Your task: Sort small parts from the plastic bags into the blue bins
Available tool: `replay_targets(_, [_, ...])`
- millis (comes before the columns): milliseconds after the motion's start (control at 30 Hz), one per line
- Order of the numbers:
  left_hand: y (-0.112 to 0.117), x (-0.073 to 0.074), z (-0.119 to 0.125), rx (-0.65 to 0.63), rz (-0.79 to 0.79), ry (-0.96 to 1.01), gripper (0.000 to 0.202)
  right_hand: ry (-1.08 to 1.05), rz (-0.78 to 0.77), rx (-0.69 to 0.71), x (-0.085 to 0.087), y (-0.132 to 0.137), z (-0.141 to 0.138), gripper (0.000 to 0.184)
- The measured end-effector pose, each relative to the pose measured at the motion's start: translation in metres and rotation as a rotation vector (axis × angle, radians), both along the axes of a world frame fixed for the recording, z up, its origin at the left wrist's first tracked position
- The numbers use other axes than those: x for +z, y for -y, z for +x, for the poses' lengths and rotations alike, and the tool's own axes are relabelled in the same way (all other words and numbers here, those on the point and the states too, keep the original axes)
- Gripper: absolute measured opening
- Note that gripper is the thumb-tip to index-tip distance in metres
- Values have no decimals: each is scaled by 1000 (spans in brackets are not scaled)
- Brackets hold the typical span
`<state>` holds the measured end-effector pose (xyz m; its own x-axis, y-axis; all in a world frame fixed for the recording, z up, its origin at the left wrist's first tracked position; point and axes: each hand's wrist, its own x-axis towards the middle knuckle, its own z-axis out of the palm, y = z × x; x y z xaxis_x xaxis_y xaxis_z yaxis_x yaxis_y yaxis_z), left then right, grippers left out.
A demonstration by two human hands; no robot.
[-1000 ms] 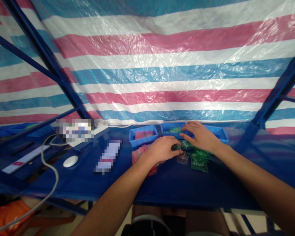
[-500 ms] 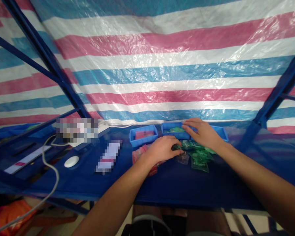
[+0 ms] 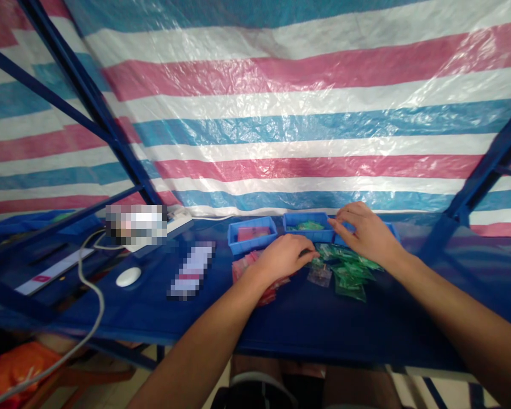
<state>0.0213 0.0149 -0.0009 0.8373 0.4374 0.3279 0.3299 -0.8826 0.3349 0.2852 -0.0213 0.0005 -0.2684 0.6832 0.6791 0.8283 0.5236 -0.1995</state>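
My left hand (image 3: 286, 257) is over the right edge of a pile of pink-red small plastic packets (image 3: 246, 262). Its fingers curl and the thumb and fingertips meet by the green packets; whatever they pinch is hidden. My right hand (image 3: 368, 234) hovers at the right end of a blue bin (image 3: 309, 233) with small green pieces inside. Its thumb and fingers are stretched apart, and I see nothing held. Below it lies a heap of green packets (image 3: 351, 275). One clear packet (image 3: 320, 275) lies between the two piles.
A second blue bin (image 3: 252, 243) holds pink packets, and another bin (image 3: 392, 230) is partly behind my right hand. To the left are a phone (image 3: 191, 270), a white mouse-like object (image 3: 128, 276) and a white cable (image 3: 94, 289). Blue metal bars (image 3: 106, 136) frame the bench.
My right hand has drawn slightly right, away from the green-filled bin. My left thumb and fingertips have come together. The view has shifted a little.
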Motion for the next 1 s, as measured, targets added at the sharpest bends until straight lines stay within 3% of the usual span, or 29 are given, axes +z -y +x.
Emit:
replay_targets(167, [-4, -5, -4, -77, 17, -11, 31, -13, -30, 203, -1, 10, -24, 20])
replay_targets(400, [-7, -3, -4, -34, 41, -46, 27, -66, -113, 258, -7, 19, -35, 18])
replay_targets(500, [-4, 2, -3, 48, 27, 73, 23, -221, -257, 277, -10, 21, -38, 17])
replay_targets(667, [1, 6, 1, 148, -84, 373, 22, -668, -467, 297, -25, 13, -39, 43])
replay_targets(800, [2, 1, 5, 184, -201, 459, 22, -818, -530, 305, -27, 8, -39, 37])
replay_targets(933, [-1, -7, 7, 125, -360, 496, 47, -958, -514, 269, -26, 7, -41, 40])
replay_targets(1000, [-4, -10, 7, 115, -400, 493, 48, -994, -512, 258, -27, 6, -42, 41])
